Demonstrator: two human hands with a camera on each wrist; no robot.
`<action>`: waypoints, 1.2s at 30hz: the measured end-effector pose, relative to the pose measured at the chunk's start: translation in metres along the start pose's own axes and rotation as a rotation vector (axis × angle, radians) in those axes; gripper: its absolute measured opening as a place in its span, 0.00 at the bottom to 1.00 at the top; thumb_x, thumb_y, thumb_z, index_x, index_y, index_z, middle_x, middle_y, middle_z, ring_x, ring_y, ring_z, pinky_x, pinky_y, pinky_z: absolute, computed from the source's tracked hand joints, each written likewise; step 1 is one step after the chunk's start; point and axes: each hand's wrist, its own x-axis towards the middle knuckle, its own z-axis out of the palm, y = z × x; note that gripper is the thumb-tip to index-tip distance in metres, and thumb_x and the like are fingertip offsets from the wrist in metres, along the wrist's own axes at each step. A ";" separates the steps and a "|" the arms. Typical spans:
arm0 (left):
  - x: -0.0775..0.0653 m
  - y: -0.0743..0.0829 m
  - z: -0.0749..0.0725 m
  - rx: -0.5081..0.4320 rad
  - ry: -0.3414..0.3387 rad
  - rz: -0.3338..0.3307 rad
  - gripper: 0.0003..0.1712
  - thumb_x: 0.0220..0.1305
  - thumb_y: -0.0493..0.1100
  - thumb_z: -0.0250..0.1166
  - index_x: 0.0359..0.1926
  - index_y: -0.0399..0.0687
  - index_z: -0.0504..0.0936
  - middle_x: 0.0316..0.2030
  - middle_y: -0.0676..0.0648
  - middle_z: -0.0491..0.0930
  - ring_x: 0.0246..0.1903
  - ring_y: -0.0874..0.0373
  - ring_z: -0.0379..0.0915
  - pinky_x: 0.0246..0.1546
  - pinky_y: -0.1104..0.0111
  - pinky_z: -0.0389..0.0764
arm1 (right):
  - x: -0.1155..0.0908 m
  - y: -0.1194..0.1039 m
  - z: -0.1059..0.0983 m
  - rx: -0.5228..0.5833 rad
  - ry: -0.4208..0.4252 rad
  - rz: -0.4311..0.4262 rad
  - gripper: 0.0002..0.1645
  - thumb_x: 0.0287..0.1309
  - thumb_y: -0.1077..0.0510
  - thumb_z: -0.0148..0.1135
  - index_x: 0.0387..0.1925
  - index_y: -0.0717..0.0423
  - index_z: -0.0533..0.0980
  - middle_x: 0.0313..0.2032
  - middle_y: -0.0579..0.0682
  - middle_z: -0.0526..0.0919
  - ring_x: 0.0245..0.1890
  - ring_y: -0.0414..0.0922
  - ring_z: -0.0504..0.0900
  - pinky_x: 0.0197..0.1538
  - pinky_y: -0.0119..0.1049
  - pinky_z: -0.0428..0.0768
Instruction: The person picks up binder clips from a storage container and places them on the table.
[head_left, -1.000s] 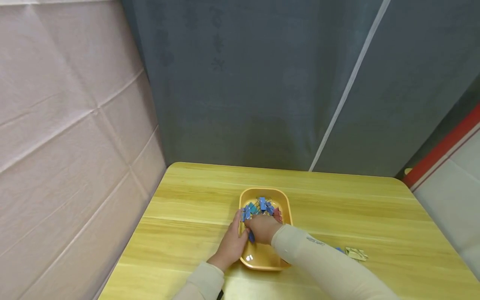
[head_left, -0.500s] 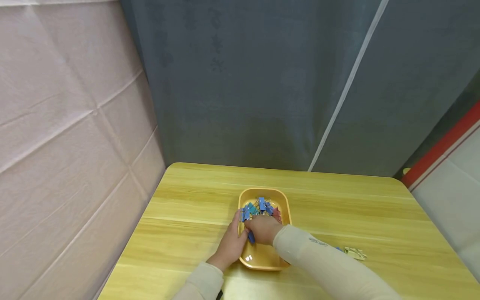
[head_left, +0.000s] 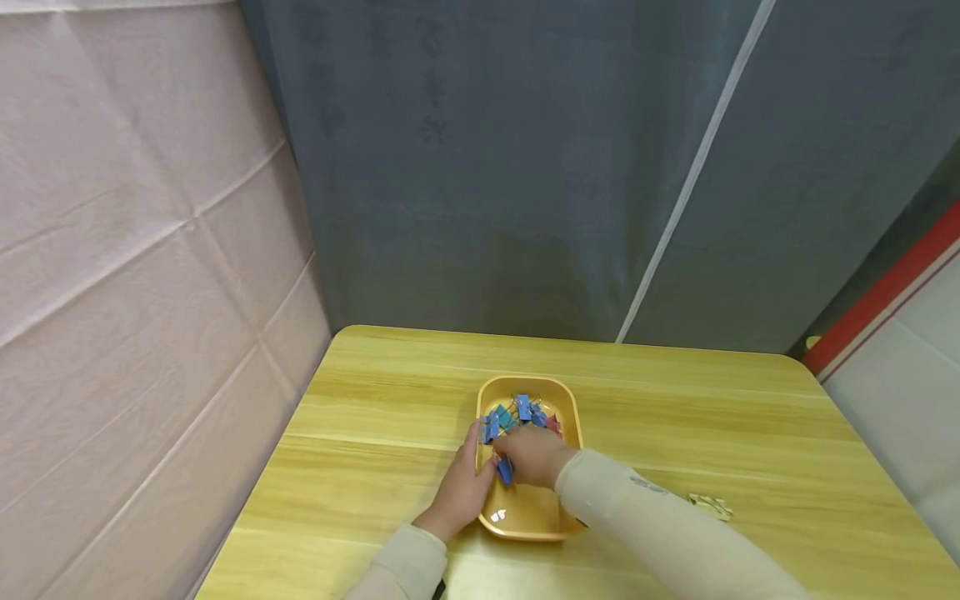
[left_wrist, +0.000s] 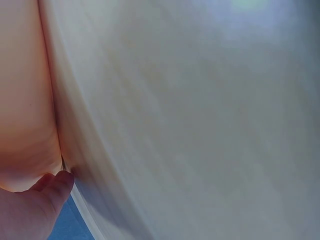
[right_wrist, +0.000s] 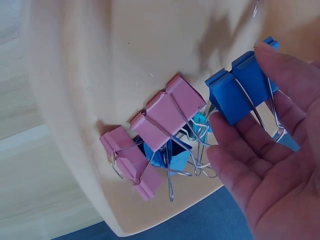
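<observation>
A yellow-orange tray (head_left: 525, 529) stands on the wooden table with several binder clips in its far half. My right hand (head_left: 531, 456) is inside it and pinches a blue binder clip (right_wrist: 237, 90) between thumb and fingers, above the tray floor. Just beyond, in the right wrist view, lie two pink binder clips (right_wrist: 167, 112), with blue and teal ones partly hidden beneath. My left hand (head_left: 459, 492) holds the tray's left side, thumb at the rim and fingers along the outer wall. The left wrist view shows little of that grip.
A pale yellow binder clip (head_left: 710, 507) lies on the table (head_left: 390, 400) right of the tray, beside my right sleeve (head_left: 645, 508). A dark curtain (head_left: 480, 167) hangs behind the table's far edge, and a pale cloth wall (head_left: 150, 292) stands on the left.
My right hand has shifted slightly right with the blue binder clip. Its sleeve now covers a blue piece seen earlier beside the yellow clip. The left hand and tray have stayed put.
</observation>
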 end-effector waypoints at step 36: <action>0.000 0.000 0.000 0.007 -0.018 -0.016 0.37 0.66 0.50 0.48 0.70 0.57 0.40 0.66 0.40 0.52 0.62 0.41 0.52 0.61 0.49 0.55 | -0.025 0.017 -0.015 0.079 0.102 0.047 0.17 0.40 0.54 0.71 0.35 0.49 0.75 0.30 0.45 0.76 0.29 0.40 0.74 0.33 0.33 0.78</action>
